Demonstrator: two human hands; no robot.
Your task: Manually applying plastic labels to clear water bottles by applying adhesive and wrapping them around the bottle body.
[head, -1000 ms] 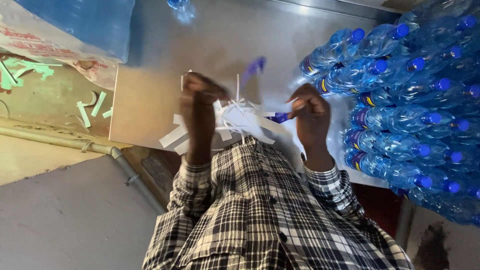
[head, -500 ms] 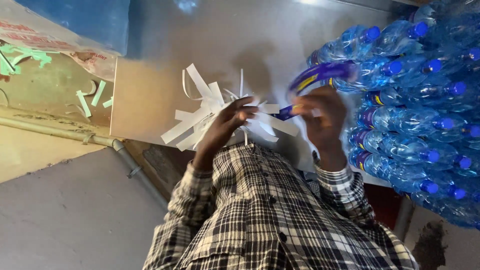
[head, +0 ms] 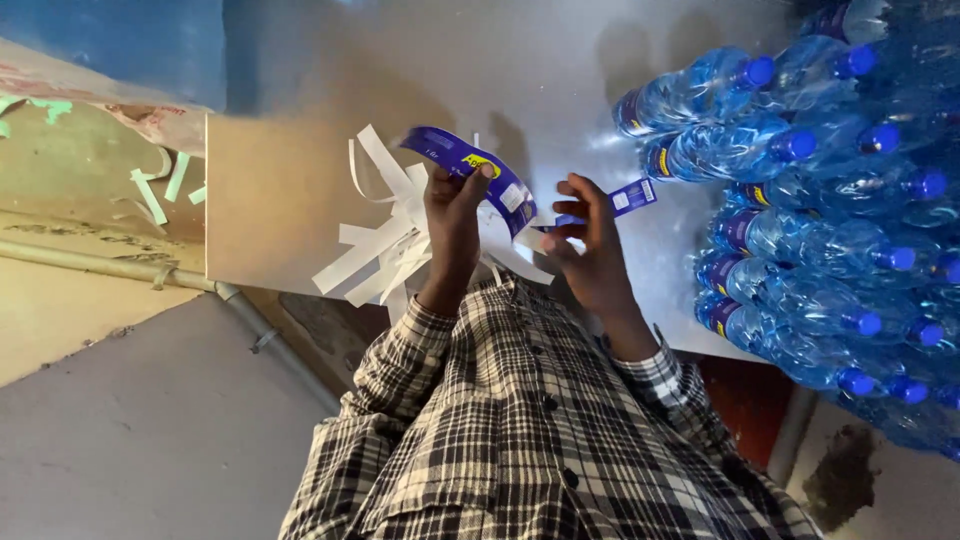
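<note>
My left hand (head: 452,215) is raised over a steel table (head: 330,80) and grips a curved blue label strip (head: 470,165) with a yellow mark. My right hand (head: 590,250) is beside it, pinching the end of a blue label piece (head: 630,196) that sticks out to the right. Whether the two blue pieces are one strip I cannot tell. Under both hands lies a pile of white backing strips (head: 370,245) at the table's near edge. My checked shirt fills the bottom of the view.
Several blue-capped water bottles (head: 800,200) lie stacked on their sides along the right of the table. A blue plastic-wrapped bundle (head: 120,40) sits at the top left. A pipe (head: 100,262) and pale green strips (head: 150,195) are on the floor at left.
My left hand has come up from the white strips and taken hold of the blue label, which moved left from the bottles. My right hand has shifted left and lower.
</note>
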